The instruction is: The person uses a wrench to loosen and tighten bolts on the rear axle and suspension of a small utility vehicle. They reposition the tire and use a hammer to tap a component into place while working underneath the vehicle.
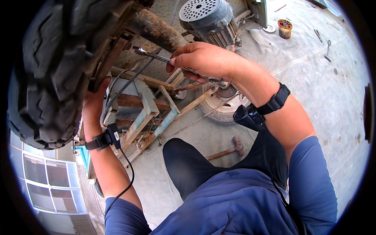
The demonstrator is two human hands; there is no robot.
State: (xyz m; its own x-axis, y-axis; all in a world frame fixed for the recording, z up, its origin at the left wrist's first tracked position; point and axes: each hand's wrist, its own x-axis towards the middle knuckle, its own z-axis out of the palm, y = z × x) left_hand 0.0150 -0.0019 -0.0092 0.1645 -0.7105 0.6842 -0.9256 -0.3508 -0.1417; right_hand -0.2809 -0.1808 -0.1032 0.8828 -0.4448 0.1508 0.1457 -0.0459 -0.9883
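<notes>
My right hand (207,60) is closed around a metal wrench (158,57). One end of the wrench points left toward the rusty hub parts beside a large black tyre (51,74); its other end shows past my fingers. I cannot tell whether the tip touches anything. A thick rusty axle tube (158,29) runs just above the wrench. My left hand (94,100) reaches up behind the tyre's inner side, against a rusty bracket (109,58). Its fingers are mostly hidden there. Close to that hand hangs a cable with a spring-like sheath (135,76).
An electric motor (207,21) stands beyond my right hand. Below are a worn metal frame (145,105) and a smaller wheel (219,107). A hammer (231,149) lies between my legs. Rightward on the floor are a small tin (285,30) and a wrench (328,51).
</notes>
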